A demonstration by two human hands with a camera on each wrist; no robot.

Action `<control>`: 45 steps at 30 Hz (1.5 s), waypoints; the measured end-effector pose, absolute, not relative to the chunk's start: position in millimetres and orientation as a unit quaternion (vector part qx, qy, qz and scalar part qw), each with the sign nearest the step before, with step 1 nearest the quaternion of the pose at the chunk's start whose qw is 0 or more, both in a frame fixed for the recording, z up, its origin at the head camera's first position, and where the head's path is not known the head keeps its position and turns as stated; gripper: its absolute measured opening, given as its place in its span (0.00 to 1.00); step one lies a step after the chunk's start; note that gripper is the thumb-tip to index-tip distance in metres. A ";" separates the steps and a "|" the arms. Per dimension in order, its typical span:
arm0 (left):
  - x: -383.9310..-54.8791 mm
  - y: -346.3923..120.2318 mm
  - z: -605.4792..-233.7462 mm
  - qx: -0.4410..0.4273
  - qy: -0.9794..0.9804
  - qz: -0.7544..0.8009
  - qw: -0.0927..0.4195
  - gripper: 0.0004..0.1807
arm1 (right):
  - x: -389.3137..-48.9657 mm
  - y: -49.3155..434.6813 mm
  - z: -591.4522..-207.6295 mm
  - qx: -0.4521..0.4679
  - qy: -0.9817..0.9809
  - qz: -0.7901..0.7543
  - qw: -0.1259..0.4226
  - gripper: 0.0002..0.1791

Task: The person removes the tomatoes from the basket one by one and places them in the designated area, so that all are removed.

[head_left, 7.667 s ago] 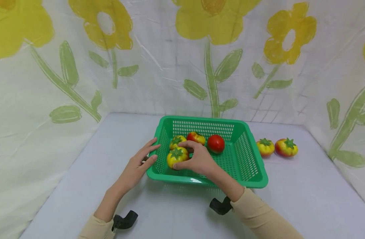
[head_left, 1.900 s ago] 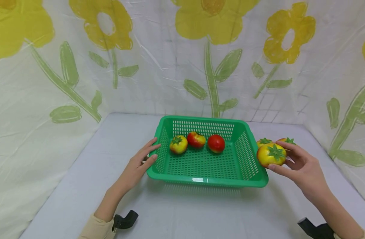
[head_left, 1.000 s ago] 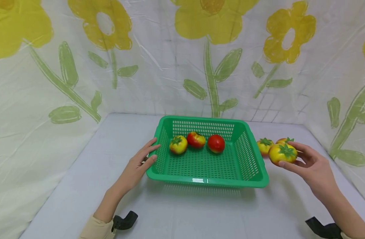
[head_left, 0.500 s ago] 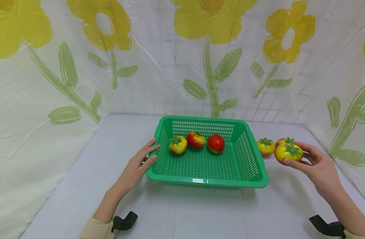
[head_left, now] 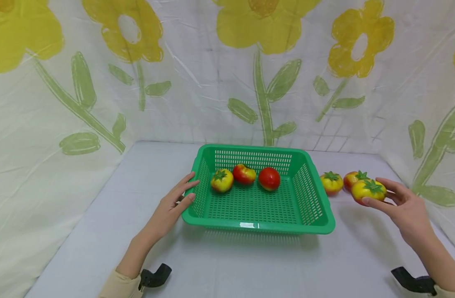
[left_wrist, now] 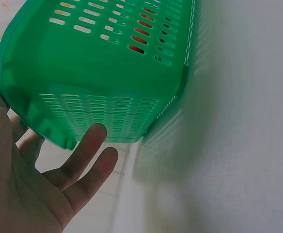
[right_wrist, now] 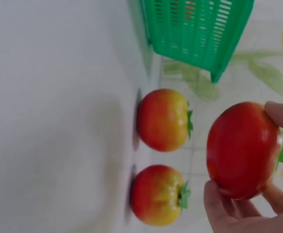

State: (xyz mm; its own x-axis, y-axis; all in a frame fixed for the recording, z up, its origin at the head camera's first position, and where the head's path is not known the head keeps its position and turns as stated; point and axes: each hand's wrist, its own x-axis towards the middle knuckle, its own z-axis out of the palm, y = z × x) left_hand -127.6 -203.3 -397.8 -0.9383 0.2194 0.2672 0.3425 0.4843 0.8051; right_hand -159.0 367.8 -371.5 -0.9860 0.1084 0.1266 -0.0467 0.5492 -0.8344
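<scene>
At the right of the head view, my right hand [head_left: 409, 210] holds a yellow-and-red tomato [head_left: 368, 190] with a green star-shaped top. The right wrist view shows the tomato's red underside [right_wrist: 243, 150] between thumb and fingers, raised off the table. Close behind it stand two more tomatoes, one nearer the basket [head_left: 331, 183] and one partly overlapped [head_left: 352, 179]. My left hand [head_left: 171, 207] rests on the left rim of the green basket [head_left: 257, 227], fingers extended. In the left wrist view, two of its fingers [left_wrist: 88, 150] hang free below the rim.
Inside the basket sit a yellow-red tomato [head_left: 222, 181], a red-yellow one [head_left: 244, 174] and a plain red one [head_left: 269, 179]. A white cloth covers the table [head_left: 227, 265]. A flower-painted curtain [head_left: 197, 99] closes off the back and sides.
My right hand has lifted a tomato out of the basket and carried it rightward, past the two tomatoes outside. It still drifts right. My left hand stays on the rim.
</scene>
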 end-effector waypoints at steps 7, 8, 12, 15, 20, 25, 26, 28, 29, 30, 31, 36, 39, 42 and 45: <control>-127.6 -203.5 -397.2 -0.166 -0.860 -0.479 0.066 0.24 | -165.8 374.5 -377.9 -0.010 -0.899 0.438 0.009 0.38; -127.7 -203.4 -397.2 -0.167 -0.860 -0.478 0.066 0.24 | -167.0 374.7 -378.9 -0.010 -0.902 0.432 -0.004 0.38; -128.0 -203.4 -397.5 -0.164 -0.860 -0.480 0.066 0.24 | -170.6 374.4 -382.9 -0.011 -0.908 0.419 -0.034 0.39; -128.0 -203.3 -397.8 -0.163 -0.859 -0.480 0.065 0.24 | -173.0 375.7 -385.1 -0.011 -0.911 0.411 -0.035 0.40; -127.8 -203.0 -397.6 -0.168 -0.859 -0.480 0.067 0.24 | -177.2 387.0 -388.8 -0.018 -0.919 0.393 -0.036 0.42; -127.3 -202.1 -396.7 -0.169 -0.857 -0.482 0.068 0.23 | -183.0 408.2 -395.0 -0.023 -0.921 0.387 -0.040 0.42; -127.3 -201.9 -396.6 -0.170 -0.857 -0.483 0.068 0.23 | -184.4 412.9 -396.2 -0.020 -0.923 0.382 -0.039 0.42; -127.5 -201.6 -396.6 -0.170 -0.856 -0.483 0.068 0.23 | -187.1 422.3 -398.3 -0.017 -0.926 0.374 -0.040 0.42; -127.6 -201.4 -396.6 -0.170 -0.856 -0.483 0.068 0.23 | -188.6 427.4 -399.5 -0.015 -0.926 0.374 -0.042 0.42; -127.9 -201.3 -396.7 -0.171 -0.856 -0.483 0.068 0.23 | -190.0 432.3 -400.7 -0.014 -0.928 0.371 -0.042 0.42; -128.0 -201.2 -396.6 -0.173 -0.855 -0.484 0.069 0.23 | -191.5 437.3 -401.9 -0.012 -0.929 0.367 -0.040 0.41; -128.7 -201.3 -397.1 -0.176 -0.854 -0.484 0.072 0.23 | -201.2 464.7 -408.4 -0.004 -0.931 0.364 -0.033 0.38; -128.9 -201.9 -397.9 -0.178 -0.854 -0.484 0.074 0.23 | -208.5 477.7 -410.7 -0.009 -0.929 0.368 -0.025 0.40; -129.0 -202.6 -398.8 -0.177 -0.854 -0.483 0.075 0.23 | -216.2 486.1 -409.2 -0.026 -0.927 0.374 -0.027 0.46; -129.0 -203.3 -399.2 -0.176 -0.855 -0.482 0.073 0.23 | -223.7 491.5 -407.6 -0.044 -0.920 0.389 -0.035 0.50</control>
